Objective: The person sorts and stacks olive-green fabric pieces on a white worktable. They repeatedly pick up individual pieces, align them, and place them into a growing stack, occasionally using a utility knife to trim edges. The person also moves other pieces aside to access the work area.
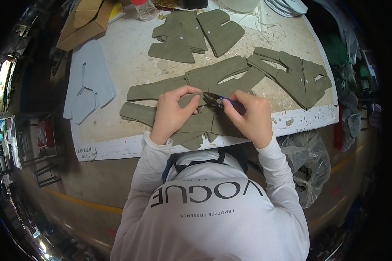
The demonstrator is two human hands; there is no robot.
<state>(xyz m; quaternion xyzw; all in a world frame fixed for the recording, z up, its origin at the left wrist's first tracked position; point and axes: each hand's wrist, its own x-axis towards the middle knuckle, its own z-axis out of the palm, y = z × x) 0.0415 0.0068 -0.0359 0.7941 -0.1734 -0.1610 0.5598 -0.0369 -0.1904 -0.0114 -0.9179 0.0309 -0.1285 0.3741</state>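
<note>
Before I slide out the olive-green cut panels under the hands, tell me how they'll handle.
The olive-green cut panels may slip over one another, since they overlap. The long strip-like ends at the left look thin, so they'd probably droop if lifted by the tip.

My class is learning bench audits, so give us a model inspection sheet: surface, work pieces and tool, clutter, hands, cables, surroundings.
Surface: pale, scuffed table, scattered with small specks.
Work pieces and tool: olive cut pieces overlap under the hands, with more olive pieces farther off and at right; blue-handled snips.
Clutter: cardboard box, red-lidded jar, grey-blue pieces.
Hands: right hand grips the snips; left hand is at the olive pieces beside the blade tips, exact grip unclear.
Cables: nothing seen that is surely one.
Surroundings: clear plastic bag below the table's right side; yellow floor line at left.
</note>
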